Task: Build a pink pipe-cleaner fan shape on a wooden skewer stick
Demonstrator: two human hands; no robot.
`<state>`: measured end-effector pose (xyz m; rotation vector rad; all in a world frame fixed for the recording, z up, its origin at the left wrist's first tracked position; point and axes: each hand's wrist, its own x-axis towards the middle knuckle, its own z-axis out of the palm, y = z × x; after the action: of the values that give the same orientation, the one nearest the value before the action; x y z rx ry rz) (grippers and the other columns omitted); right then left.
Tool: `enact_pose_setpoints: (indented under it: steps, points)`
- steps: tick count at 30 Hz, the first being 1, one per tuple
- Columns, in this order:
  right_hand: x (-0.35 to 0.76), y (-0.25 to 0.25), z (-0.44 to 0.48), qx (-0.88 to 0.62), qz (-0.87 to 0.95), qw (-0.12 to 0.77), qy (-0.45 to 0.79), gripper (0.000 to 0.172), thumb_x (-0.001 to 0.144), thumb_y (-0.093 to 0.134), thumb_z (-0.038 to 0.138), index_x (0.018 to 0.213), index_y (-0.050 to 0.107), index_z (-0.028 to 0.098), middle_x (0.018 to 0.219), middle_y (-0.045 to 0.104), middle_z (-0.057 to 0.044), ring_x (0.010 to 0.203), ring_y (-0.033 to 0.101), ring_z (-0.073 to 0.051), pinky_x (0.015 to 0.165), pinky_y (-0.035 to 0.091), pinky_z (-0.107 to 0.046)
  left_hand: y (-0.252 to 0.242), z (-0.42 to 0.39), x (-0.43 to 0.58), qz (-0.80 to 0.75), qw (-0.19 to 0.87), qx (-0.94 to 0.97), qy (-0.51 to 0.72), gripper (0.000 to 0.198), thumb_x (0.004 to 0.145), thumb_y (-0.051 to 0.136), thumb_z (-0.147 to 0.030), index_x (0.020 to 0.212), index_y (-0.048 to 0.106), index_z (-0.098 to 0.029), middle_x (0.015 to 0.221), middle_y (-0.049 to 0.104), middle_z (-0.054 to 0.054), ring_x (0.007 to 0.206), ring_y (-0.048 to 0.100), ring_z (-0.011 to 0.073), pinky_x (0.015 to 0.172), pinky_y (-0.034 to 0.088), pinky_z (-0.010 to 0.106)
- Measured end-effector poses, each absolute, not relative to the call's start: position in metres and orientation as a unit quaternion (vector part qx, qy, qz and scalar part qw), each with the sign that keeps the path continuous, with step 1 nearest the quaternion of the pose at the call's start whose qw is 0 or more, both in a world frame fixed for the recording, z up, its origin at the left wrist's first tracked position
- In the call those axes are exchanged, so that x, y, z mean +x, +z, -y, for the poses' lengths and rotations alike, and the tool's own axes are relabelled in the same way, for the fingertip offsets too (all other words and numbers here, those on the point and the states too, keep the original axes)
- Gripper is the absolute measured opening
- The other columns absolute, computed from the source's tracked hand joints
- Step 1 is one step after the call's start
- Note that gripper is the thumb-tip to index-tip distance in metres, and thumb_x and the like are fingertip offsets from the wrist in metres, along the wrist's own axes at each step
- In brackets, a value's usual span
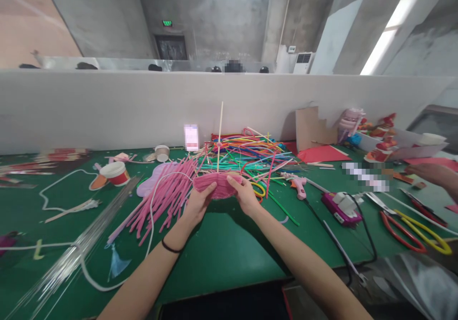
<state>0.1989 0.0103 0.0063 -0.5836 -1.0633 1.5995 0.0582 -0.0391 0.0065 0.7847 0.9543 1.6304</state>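
Observation:
Both my hands grip a pink fan-shaped piece that looks built from rows of pipe cleaners, held just above the green table. My left hand pinches its left side with the thumb on the near face. On the right side, my right hand holds it the same way. A thin pale stick rises upright behind the piece, with a small pink bit partway up; where its lower end sits is hidden. Loose pink pipe cleaners lie left of my left hand. Beyond my hands is a multicoloured pipe-cleaner pile.
A glue gun, a purple power strip and scissors lie on the right. Thin wires, a white cable and a paper cup are left. Another person's hand reaches in at far right. A white partition stands behind.

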Motion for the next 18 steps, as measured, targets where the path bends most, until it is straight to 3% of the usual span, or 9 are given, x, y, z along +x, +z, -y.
enact_pose_setpoints:
  steps: [7, 14, 18]
  points:
    - [0.194, 0.005, -0.002, -0.245, 0.479, 0.502, 0.677, 0.039, 0.067, 0.08, 0.044, 0.098, 0.074, 0.021, 0.089, 0.074, -0.002, 0.076, 0.067, -0.016, 0.071, 0.053, -0.028, 0.005, 0.034, 0.053, -0.413, 0.503, 0.307, 0.694, 0.039, 0.07, 0.075, -0.038, 0.104, 0.067, -0.022, 0.115, 0.071, 0.008, 0.106, 0.067, 0.0287, 0.088, 0.056, 0.042]
    - [0.193, 0.01, 0.008, -0.223, 0.563, 0.462, 0.648, 0.037, 0.071, 0.076, 0.044, 0.101, 0.074, 0.022, 0.095, 0.074, -0.002, 0.083, 0.066, -0.017, 0.075, 0.052, -0.028, 0.003, 0.03, 0.04, -0.413, 0.498, 0.273, 0.712, 0.04, 0.064, 0.08, -0.042, 0.094, 0.067, -0.019, 0.1, 0.073, 0.006, 0.098, 0.068, 0.0236, 0.086, 0.055, 0.035]
    - [0.194, 0.008, 0.006, -0.227, 0.572, 0.472, 0.631, 0.036, 0.073, 0.075, 0.044, 0.1, 0.074, 0.022, 0.094, 0.074, -0.002, 0.083, 0.065, -0.017, 0.075, 0.051, -0.028, 0.002, 0.031, 0.042, -0.407, 0.496, 0.275, 0.717, 0.04, 0.063, 0.08, -0.042, 0.094, 0.066, -0.02, 0.103, 0.072, 0.007, 0.1, 0.067, 0.024, 0.087, 0.055, 0.035]
